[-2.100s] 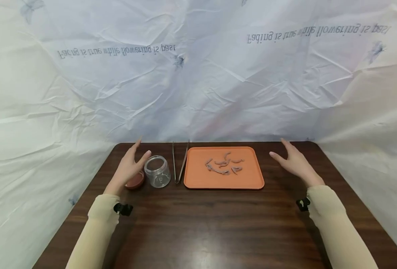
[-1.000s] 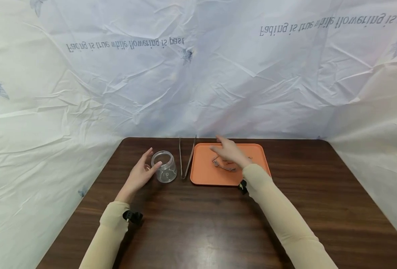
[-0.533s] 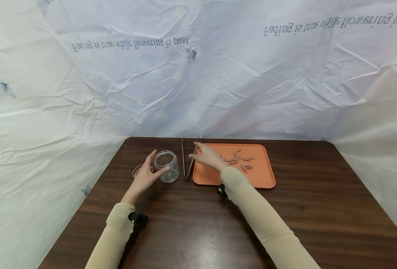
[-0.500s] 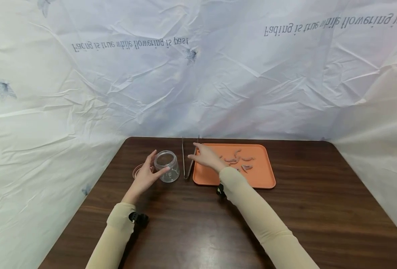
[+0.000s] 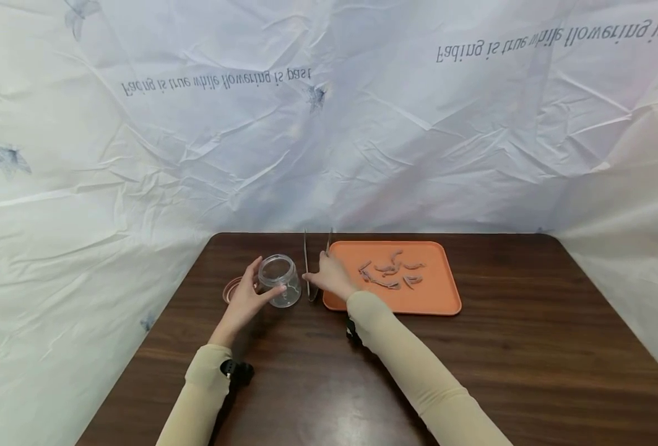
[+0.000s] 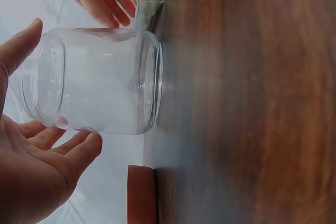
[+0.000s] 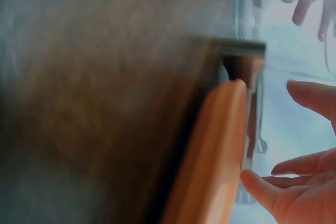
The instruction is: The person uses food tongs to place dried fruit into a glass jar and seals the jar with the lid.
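Note:
In the head view my left hand [image 5: 244,303] is around the side of a clear jar [image 5: 291,296], mouth up, with nothing visible inside. Its thumb is in front and its fingers are beyond; in the left wrist view some fingertips appear to touch the glass [image 6: 100,82]. My right hand [image 5: 334,277] hovers over metal tongs [image 5: 306,260], thumb and fingers spread to either side of them. A gap shows between thumb and fingers in the right wrist view, with the tongs [image 7: 252,98] standing between. Whether a fingertip touches them is unclear.
An orange tray [image 5: 431,300] right of the tongs bears several small, curved, pinkish-brown pieces [image 5: 390,270]. Left of the jar, partly behind my left hand, lies a reddish-brown lid [image 5: 229,291]. White printed sheeting [image 5: 390,155] hangs at the table's back and sides.
My right hand has travelled left from the table's right side, across the tray, then lowered at the tongs. My left hand has moved right to the jar. The head view has shifted slightly.

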Action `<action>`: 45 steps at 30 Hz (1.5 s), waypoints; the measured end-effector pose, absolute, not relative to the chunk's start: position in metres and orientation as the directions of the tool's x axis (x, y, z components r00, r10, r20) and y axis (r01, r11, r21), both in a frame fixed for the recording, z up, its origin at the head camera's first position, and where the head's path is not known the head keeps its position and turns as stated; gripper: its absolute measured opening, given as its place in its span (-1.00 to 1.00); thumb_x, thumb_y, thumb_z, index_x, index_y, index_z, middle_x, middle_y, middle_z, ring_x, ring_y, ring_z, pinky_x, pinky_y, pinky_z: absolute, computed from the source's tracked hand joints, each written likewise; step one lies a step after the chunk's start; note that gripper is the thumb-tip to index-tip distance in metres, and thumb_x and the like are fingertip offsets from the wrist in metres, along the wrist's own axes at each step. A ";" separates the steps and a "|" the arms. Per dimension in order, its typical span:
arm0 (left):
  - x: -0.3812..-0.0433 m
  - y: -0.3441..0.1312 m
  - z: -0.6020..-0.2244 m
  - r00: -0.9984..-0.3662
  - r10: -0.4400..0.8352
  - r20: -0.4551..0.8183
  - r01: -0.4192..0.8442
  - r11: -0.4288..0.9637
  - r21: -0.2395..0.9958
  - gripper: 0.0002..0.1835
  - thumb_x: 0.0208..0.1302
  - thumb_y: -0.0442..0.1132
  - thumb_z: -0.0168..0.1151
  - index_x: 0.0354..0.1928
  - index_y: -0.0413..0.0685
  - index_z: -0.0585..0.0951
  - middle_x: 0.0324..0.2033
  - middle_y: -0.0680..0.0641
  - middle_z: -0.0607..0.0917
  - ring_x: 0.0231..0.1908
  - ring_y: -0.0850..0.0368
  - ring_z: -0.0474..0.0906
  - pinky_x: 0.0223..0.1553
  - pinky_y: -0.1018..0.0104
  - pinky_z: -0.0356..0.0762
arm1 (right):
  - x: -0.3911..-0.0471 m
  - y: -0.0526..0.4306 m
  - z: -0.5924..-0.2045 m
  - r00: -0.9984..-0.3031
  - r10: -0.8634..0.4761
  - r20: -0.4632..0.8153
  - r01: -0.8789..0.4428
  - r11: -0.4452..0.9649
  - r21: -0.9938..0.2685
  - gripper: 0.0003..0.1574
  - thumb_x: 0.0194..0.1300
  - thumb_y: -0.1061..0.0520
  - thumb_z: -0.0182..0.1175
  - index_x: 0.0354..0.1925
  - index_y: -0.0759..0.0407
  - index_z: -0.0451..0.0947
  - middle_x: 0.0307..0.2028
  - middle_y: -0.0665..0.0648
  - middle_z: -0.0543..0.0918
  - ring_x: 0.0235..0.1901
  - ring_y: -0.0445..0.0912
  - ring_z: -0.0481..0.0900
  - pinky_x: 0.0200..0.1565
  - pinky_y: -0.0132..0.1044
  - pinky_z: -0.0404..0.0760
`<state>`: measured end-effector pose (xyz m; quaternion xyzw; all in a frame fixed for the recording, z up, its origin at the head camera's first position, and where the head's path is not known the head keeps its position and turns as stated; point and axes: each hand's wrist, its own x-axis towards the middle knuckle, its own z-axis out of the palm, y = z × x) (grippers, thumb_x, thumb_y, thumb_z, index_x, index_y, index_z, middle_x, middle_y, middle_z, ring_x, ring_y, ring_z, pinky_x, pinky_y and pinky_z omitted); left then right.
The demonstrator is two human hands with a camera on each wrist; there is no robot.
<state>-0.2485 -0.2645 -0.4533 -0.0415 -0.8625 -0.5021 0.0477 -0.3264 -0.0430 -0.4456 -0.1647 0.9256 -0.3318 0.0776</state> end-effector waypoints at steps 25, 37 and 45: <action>-0.240 -0.260 -0.445 -0.996 0.010 0.092 0.086 0.445 0.891 -0.01 0.29 -0.13 0.45 0.57 -0.18 0.03 0.41 -0.41 0.25 0.43 -0.33 0.17 0.41 -0.19 0.20 | -0.321 -0.061 -0.448 -0.926 -0.370 -0.082 -0.271 0.798 -0.539 0.03 0.39 0.05 0.31 0.54 0.42 -0.01 0.41 0.38 0.31 0.01 0.09 0.59 -0.15 -0.16 0.62; -0.245 -0.272 -0.453 -0.994 0.000 0.107 0.095 0.460 0.883 0.01 0.24 -0.06 0.48 0.57 -0.08 0.08 0.43 -0.36 0.27 0.43 -0.30 0.20 0.40 -0.17 0.22 | -0.320 -0.064 -0.447 -0.909 -0.409 -0.083 -0.311 0.795 -0.521 -0.55 0.38 0.07 0.30 0.07 0.38 0.61 0.16 0.38 0.54 0.01 0.14 0.60 -0.11 -0.11 0.67; -0.246 -0.272 -0.454 -0.993 -0.002 0.118 0.103 0.467 0.878 -0.02 0.22 -0.05 0.50 0.55 -0.07 0.14 0.41 -0.33 0.32 0.41 -0.27 0.26 0.41 -0.12 0.24 | -0.324 -0.065 -0.446 -0.894 -0.432 -0.117 -0.278 0.741 -0.611 -0.70 0.40 0.02 0.27 -0.39 0.18 0.54 -0.57 0.08 0.50 -0.64 -0.11 0.41 -0.57 -0.29 0.39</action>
